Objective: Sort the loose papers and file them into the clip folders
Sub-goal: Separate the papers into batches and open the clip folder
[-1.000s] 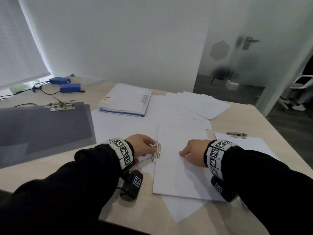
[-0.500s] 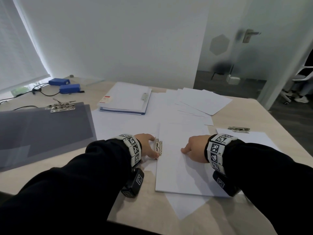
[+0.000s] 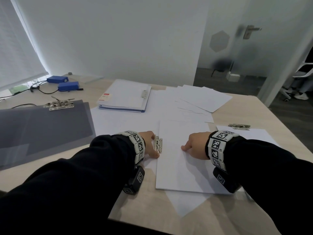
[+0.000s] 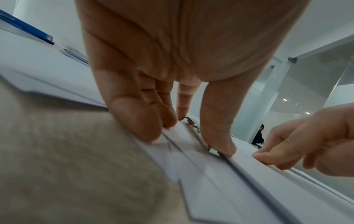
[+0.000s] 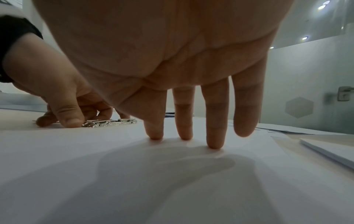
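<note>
Papers (image 3: 183, 155), smooth white, partly hide metal clip (image 3: 158, 144); left hand (image 3: 149, 144) pinches it, right hand (image 3: 194, 146) presses flat.

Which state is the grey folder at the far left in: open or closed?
Open. The grey folder lies spread flat on the table, with its metal clip exposed at the top edge.

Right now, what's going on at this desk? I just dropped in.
A person is filing paper at a wooden desk. The left hand works the metal clip at the left edge of a white paper stack, thumb and fingers pressing at it. The right hand holds the stack flat with straight fingertips. Loose sheets, a grey clip folder, and a filled white folder lie farther back.
</note>
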The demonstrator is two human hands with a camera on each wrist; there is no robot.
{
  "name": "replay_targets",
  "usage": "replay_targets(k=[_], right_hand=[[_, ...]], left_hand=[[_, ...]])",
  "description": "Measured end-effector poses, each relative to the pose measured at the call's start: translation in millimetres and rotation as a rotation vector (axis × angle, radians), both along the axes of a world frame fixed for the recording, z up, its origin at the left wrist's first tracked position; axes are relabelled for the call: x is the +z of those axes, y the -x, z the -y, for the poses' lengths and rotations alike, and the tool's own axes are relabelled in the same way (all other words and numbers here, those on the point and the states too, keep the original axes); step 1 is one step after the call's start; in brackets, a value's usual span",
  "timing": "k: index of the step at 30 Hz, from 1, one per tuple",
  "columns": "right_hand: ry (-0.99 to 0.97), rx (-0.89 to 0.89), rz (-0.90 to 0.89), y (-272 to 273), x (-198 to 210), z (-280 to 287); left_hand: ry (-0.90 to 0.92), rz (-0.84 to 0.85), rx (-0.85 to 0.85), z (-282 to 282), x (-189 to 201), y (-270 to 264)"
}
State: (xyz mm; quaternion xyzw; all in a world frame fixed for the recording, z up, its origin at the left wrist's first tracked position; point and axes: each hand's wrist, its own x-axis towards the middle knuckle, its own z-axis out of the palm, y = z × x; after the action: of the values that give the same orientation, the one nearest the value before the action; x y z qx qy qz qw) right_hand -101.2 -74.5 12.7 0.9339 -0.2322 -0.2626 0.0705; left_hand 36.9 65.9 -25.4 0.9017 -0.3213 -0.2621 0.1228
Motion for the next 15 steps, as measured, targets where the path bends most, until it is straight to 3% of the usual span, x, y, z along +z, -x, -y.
replay_targets(k=[6,15], right_hand=[[-0.027,0.072,-0.007,8,0,4],[-0.155,0.017,0.198,28,-16,13]], left_hand=[[0.075,-0.163,0.082,-7,2,-2],[0.107,-0.137,0.132,-18,10,21]])
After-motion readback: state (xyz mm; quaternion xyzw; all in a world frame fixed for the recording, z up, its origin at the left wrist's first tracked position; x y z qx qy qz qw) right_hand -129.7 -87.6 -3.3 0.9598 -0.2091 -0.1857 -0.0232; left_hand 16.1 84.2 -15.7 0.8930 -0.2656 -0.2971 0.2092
